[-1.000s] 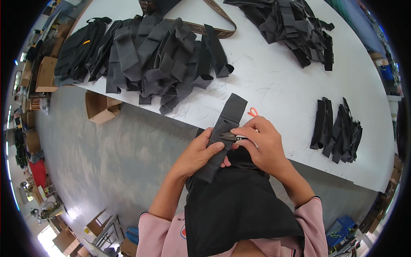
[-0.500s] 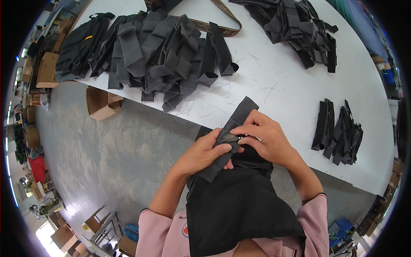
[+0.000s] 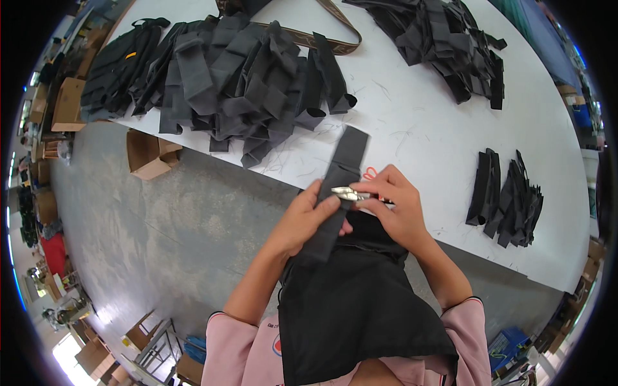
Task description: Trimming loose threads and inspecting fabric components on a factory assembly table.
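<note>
My left hand is closed round a folded black fabric strip over my lap, its thumb pressing on the strip's face. The upper end of the strip rises toward the table edge, and the lower end hangs over the black apron. In my right hand is a small pair of thread snips, gripped between thumb and fingers. Their silver blades reach across the strip, close to my left thumb. My fingers hide most of the snips' handle. Beside my right fingers shows a small red loop.
A large heap of black strips lies on the white table, next to a black backpack. More strips lie far right, and small stacks nearer right. Loose threads are scattered about. A cardboard box stands by the table edge.
The strip has turned more upright and moved slightly left. The snips' blades now show plainly over it, and the red loop has come into view beside my right hand.
</note>
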`<state>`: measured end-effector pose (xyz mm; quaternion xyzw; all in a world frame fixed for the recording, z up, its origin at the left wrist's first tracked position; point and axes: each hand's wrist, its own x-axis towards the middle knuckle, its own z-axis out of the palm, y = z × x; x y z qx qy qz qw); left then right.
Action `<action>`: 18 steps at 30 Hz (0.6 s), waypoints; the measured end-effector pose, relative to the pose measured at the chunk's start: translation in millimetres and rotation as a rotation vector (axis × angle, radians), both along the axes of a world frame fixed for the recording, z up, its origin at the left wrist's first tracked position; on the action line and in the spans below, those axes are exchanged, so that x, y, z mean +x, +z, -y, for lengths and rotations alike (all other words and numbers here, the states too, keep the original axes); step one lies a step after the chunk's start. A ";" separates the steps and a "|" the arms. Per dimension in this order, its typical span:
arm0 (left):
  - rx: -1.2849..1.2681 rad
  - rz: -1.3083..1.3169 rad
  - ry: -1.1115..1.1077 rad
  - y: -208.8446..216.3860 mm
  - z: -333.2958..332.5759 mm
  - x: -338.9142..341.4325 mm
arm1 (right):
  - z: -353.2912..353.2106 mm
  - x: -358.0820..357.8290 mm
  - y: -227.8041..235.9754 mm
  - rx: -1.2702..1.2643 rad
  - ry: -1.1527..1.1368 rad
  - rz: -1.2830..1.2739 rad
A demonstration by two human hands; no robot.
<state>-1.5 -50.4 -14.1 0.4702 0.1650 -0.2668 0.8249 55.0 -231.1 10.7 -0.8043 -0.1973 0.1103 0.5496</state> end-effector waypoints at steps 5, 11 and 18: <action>-0.128 -0.012 0.315 2.5 -4.5 11.3 | 12.2 -11.4 6.4 -0.057 -0.087 0.040; -0.091 -0.012 0.454 -5.9 -5.7 27.1 | 18.8 -42.5 -5.4 -0.100 0.038 0.029; -0.110 -0.016 0.405 4.7 -0.2 30.0 | 11.6 -31.6 -2.1 -0.205 0.135 0.153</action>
